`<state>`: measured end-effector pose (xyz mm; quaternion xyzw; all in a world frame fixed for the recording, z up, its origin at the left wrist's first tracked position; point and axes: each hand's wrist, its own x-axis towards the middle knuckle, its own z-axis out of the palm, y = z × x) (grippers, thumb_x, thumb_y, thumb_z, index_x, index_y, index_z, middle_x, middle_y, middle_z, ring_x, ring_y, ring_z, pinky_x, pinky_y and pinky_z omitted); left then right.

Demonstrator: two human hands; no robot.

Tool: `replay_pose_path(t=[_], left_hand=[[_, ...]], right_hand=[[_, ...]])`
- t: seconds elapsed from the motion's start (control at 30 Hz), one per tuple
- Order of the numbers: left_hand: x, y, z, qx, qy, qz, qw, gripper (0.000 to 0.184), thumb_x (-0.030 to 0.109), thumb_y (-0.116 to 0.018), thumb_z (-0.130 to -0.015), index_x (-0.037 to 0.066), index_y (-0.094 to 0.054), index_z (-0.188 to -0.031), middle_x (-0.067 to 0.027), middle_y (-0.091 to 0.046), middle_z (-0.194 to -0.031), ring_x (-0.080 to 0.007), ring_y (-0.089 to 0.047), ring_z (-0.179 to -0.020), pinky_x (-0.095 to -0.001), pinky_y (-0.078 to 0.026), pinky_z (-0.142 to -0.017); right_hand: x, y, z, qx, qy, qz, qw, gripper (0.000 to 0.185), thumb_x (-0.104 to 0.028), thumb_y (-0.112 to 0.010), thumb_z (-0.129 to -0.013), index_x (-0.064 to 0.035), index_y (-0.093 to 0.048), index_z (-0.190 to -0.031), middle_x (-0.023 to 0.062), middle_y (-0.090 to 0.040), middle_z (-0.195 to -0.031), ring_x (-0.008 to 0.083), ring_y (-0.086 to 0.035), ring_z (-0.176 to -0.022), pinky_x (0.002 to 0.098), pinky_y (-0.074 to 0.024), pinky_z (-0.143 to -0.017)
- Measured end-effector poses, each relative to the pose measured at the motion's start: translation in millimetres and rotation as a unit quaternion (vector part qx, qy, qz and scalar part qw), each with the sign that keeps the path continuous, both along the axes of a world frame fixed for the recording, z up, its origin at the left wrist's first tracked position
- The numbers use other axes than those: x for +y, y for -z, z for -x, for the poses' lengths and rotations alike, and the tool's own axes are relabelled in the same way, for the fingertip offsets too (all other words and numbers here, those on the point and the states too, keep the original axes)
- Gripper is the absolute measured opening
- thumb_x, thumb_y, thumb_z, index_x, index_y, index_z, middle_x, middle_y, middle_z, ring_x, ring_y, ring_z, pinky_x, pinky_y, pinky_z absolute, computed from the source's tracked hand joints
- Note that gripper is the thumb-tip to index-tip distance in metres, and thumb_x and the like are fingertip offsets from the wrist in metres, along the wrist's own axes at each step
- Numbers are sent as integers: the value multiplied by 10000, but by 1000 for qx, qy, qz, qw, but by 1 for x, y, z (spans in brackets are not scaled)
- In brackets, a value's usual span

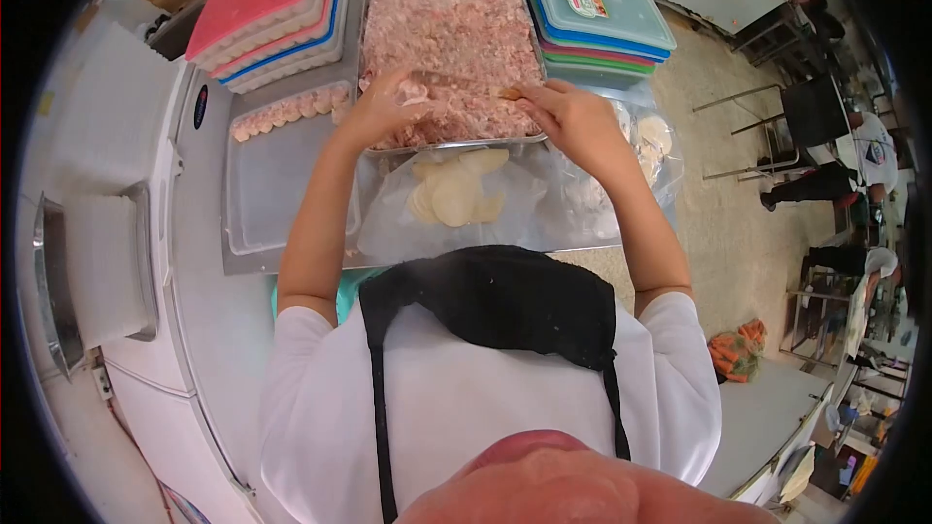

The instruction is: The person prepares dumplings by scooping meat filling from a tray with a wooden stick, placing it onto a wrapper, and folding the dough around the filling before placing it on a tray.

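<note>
A: How does the meat [447,19] look?

B: Pink and coarsely ground, with paler flecks. It fills the tray [442,147] from side to side, smoother at the far end, rougher and darker near the person.

A: And the fingers?

B: The left hand [388,109] curls over the tray's near left part, with a pale, meaty lump [415,91] at its fingers; I cannot tell whether they pinch it. On the right hand [573,124], thumb and forefinger pinch a brown stick [510,93] over the meat.

A: Where are the wrappers [454,196]?

B: On a plastic sheet [388,196], between the tray and the apron [485,286]. They are pale and round, in a loose, overlapping pile.

A: What edges are close?

B: The tray's metal rim runs between a red-lidded stack [267,5] on the left and a green-lidded stack [600,5], just beside it on the right. A clear bag [665,167] lies near the right forearm.

A: Room to move?

B: Leftward, the open box [291,180] has dumplings [291,114] along its far wall; its bottom shows from there to the desk's [254,261] near edge.
</note>
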<state>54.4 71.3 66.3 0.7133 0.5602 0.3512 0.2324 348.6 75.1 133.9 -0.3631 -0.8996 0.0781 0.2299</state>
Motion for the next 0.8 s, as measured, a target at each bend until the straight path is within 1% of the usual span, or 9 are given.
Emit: replay_pose_path(t=[0.07, 0.17, 0.27, 0.37, 0.47, 0.57, 0.67, 0.77, 0.8], left_hand=[[-5, -13, 1, -6, 16, 68, 998, 579, 232, -790, -709, -10, -561, -1182, -173, -605, -1134, -258, -588, -1050, -336, -464, -886], [-7, 0, 5, -113, 17, 38, 993, 563, 251, -802, -703, -8, -573, -1148, -148, -640, -1018, -237, -612, -944, -333, -481, -830], [-11, 2, 11, -56, -44, 47, 996, 562, 279, -815, -690, 4, -592, -1126, -136, -654, -931, -209, -618, -866, -331, -488, -793], [-21, 20, 49, -53, -59, 11, 997, 546, 300, -816, -693, 22, -605, -1112, -143, -653, -948, -196, -615, -852, -324, -492, -752], [-29, 45, 102, -94, -174, 84, 977, 507, 276, -801, -693, 38, -610, -1098, -132, -642, -938, -199, -606, -845, -321, -490, -729], [-34, 94, 154, 34, -237, 51, 970, 497, 237, -769, -696, 47, -589, -1119, -135, -626, -939, -255, -605, -844, -346, -489, -747], [-27, 138, 170, 186, -259, -45, 947, 466, 189, -744, -701, 30, -586, -1110, -115, -626, -913, -241, -604, -790, -349, -494, -748], [-18, 136, 158, 116, -271, 84, 952, 512, 262, -692, -765, 49, -520, -1198, -171, -608, -1055, -351, -577, -991, -407, -461, -853], [-16, 128, 148, 96, -281, 77, 952, 522, 269, -676, -785, 52, -501, -1225, -173, -600, -1093, -348, -570, -1024, -404, -460, -862]], right_hand=[[-4, -4, 2, 44, -9, 26, 999, 230, -238, -570, -897, -121, -638, -1083, 111, -625, -866, 336, -619, -753, 427, -497, -620], [-3, 33, 20, 40, -46, 51, 997, 237, -234, -567, -900, -105, -637, -1086, 133, -627, -887, 349, -614, -789, 425, -500, -662], [1, 35, 17, 79, -27, 66, 994, 243, -215, -567, -908, -80, -643, -1096, 166, -647, -957, 338, -627, -868, 375, -509, -734], [11, 58, -1, 206, 21, 192, 959, 271, -206, -573, -921, -52, -642, -1133, 161, -668, -1028, 255, -647, -928, 313, -495, -799], [9, 68, -22, 239, 100, 313, 914, 311, -211, -577, -934, -14, -627, -1169, 109, -688, -1043, 155, -628, -930, 266, -476, -812], [8, 83, -38, 266, 145, 376, 876, 325, -217, -586, -933, -4, -625, -1175, 36, -676, -954, 94, -576, -821, 233, -464, -740], [7, 85, -40, 272, 172, 415, 851, 322, -220, -589, -933, 2, -634, -1162, -16, -644, -871, 56, -516, -717, 199, -438, -662], [7, 86, -37, 302, 145, 429, 839, 308, -217, -590, -932, -15, -642, -1160, -46, -592, -798, 37, -459, -663, 186, -396, -601], [7, 86, -34, 297, 141, 417, 847, 311, -230, -578, -940, -25, -637, -1166, -56, -540, -738, 28, -429, -612, 183, -360, -553]])
